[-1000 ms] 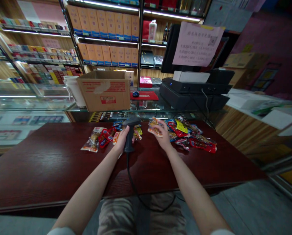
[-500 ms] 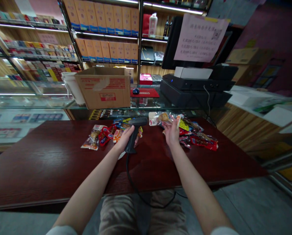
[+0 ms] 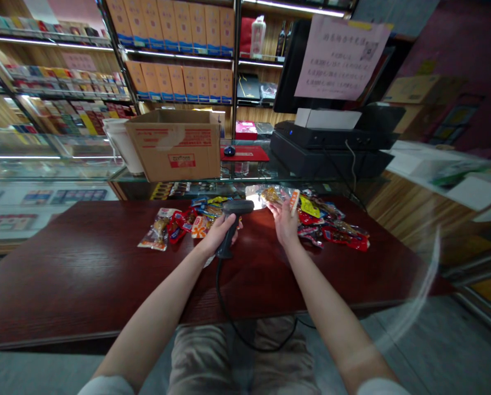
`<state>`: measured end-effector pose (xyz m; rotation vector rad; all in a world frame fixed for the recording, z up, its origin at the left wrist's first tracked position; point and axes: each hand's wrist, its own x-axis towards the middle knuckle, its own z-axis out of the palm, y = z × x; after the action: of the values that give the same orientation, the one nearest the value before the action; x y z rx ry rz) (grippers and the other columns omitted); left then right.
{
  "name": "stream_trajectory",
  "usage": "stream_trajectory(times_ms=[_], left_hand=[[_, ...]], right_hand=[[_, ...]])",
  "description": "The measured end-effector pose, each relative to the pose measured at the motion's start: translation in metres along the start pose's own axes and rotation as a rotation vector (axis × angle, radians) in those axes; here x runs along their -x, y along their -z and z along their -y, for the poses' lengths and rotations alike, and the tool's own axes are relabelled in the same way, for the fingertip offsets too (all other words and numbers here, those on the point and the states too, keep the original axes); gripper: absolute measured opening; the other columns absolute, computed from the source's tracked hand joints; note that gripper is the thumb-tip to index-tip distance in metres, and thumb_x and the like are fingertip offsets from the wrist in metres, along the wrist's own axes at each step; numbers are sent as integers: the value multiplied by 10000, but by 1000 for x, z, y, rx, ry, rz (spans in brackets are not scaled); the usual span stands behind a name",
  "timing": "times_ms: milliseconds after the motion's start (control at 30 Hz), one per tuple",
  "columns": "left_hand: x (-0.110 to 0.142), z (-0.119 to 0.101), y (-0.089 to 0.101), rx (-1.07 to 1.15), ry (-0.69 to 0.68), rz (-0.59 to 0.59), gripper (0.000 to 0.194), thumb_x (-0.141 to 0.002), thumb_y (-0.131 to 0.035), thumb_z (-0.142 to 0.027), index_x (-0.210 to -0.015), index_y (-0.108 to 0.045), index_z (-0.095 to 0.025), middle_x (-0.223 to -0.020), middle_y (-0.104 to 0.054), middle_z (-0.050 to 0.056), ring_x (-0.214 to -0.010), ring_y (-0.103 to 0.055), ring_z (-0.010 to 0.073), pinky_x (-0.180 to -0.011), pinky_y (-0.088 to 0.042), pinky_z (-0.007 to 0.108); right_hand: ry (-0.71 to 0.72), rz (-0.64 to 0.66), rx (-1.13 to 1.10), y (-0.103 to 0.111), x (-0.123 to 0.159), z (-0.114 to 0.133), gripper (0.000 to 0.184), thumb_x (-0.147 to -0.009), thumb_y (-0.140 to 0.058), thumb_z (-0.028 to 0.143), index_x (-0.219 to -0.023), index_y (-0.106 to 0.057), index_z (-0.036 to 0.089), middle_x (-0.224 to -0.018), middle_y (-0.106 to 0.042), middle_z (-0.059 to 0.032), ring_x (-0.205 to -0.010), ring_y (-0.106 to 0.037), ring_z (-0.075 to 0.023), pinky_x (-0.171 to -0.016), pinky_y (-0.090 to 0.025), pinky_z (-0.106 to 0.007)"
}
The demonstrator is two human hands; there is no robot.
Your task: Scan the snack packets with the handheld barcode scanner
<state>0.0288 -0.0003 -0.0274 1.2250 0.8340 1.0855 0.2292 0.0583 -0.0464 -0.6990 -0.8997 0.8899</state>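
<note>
My left hand [image 3: 219,235] is wrapped round the handle of a dark barcode scanner [image 3: 237,207], its head pointing right. My right hand [image 3: 285,224] grips a clear snack packet [image 3: 272,195] with brown food inside, raised over the table. Bright light falls on the packet's white left end, facing the scanner. Left of the scanner lie several snack packets: a clear one [image 3: 159,230] with a brown piece in it, and red ones [image 3: 181,224]. Beneath and right of my right hand is a heap of red and yellow snack packets [image 3: 311,208].
The dark red wooden table [image 3: 84,274] spans the front. Behind it, a cardboard box [image 3: 179,153] and a white container [image 3: 125,148] stand on a glass counter. A monitor with a paper sign [image 3: 339,60] sits above a black cash drawer [image 3: 327,156]. The scanner's cable [image 3: 224,307] hangs over the table's edge.
My right hand has turned the packet lengthwise, white end towards the scanner. The scanner has moved slightly right, and a bright light now shows on the packet.
</note>
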Motion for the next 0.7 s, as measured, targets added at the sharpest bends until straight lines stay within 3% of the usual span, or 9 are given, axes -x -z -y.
stream_trajectory(times_ms=[200,467,567,700], left_hand=[[1,-2,2,28,27,23,703,-768,-589,-806,-935,-637,-126,-486,-547,-11,-391,-459,106,-402,-327,228],[1,-3,2,14,32,-5,732,-760,-596,-812,-951,-660,-109,-481,-557,-4,-394,-462,104,-415,-344,219],[1,-4,6,5,33,-61,715,-773,-588,-808,-951,-655,-118,-487,-561,-3,-397,-476,110,-406,-351,215],[-3,-8,25,-48,-21,-231,617,-818,-597,-753,-934,-641,-149,-490,-559,-10,-397,-498,118,-397,-358,211]], right_hand=[[8,7,-43,3,-1,-2,578,-801,-688,661,-1205,-626,252,-1173,-718,-76,-924,-710,-185,-1022,-542,-483],[20,25,-26,3,-1,-4,597,-796,-702,663,-1224,-626,255,-1146,-724,-63,-991,-713,-210,-1031,-544,-503],[125,-6,148,11,-6,2,597,-805,-690,646,-1230,-639,230,-1208,-709,-93,-1064,-698,-245,-1056,-523,-501],[435,-10,556,37,-26,28,427,-876,-644,526,-1164,-689,214,-1249,-692,-126,-1192,-641,-280,-1104,-474,-493]])
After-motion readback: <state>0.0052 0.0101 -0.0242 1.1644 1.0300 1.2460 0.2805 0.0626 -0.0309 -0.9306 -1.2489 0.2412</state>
